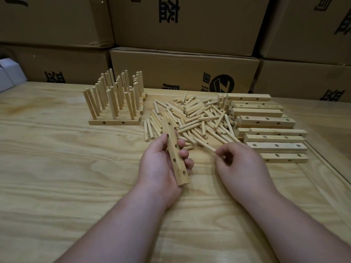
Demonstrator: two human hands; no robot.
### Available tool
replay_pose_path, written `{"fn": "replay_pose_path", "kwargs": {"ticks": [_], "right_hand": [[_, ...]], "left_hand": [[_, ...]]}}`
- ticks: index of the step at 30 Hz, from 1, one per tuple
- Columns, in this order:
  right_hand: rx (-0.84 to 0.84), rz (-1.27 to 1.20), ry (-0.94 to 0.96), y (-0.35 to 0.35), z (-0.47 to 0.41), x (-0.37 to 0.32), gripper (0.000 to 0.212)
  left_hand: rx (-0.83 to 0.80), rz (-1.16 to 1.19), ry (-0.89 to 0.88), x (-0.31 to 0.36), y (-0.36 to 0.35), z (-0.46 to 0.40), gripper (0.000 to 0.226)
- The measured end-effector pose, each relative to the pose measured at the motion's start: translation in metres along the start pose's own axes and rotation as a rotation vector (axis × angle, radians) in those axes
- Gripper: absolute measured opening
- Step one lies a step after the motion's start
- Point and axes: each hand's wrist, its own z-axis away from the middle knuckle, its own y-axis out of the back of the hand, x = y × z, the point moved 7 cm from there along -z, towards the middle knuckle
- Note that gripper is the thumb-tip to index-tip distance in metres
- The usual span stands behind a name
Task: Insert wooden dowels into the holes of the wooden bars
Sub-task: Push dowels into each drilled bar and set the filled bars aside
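Wooden and pale, the bar (173,151) stood nearly on end in the left hand (161,164), whose grip was closed round it, thumb on one side and fingers curled round the other, with its row of empty holes facing the camera. The right hand (241,164) pinched one dowel (206,146) by its near end, its far end pointing back toward the loose dowel pile (191,118) on the tabletop (76,177). Dowel and bar were apart, so no insertion had begun, as I judged it. Held so near its end, the dowel could swing or slip from the pinch as it turned toward a hole, and a slanted entry might jam it. Finished bars (115,103) with upright dowels stood to the left (a tilted one there hints at loose fits), and undrilled-looking spare bars (266,128) lay stacked to the right.
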Motion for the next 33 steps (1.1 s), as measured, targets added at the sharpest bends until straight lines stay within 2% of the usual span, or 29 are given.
{"fn": "replay_pose_path", "kwargs": {"ticks": [4,8,12,15,19,24,33], "right_hand": [[0.1,-0.137,-0.076,0.007,0.0,0.006,0.015],[0.239,-0.344,-0.021,0.019,0.004,0.002,0.008],[0.282,-0.537,0.037,0.023,0.007,-0.001,0.011],[0.294,-0.625,0.093,0.026,0.01,-0.006,0.015],[0.279,-0.67,0.136,0.027,0.011,-0.01,0.018],[0.282,-0.675,0.166,0.028,0.011,-0.013,0.019],[0.305,-0.664,0.244,0.032,0.014,-0.017,0.015]], "left_hand": [[-0.004,0.005,-0.009,0.0,-0.002,0.001,0.026],[-0.036,-0.066,-0.057,0.0,-0.003,0.001,0.039],[-0.054,-0.123,-0.066,-0.003,-0.006,0.001,0.029],[-0.038,-0.16,-0.087,-0.003,-0.004,0.0,0.033],[-0.022,-0.193,-0.079,-0.005,-0.002,-0.001,0.042],[-0.07,-0.222,-0.074,-0.006,-0.005,0.0,0.023],[-0.091,-0.237,-0.088,-0.008,-0.006,-0.002,0.03]]}}
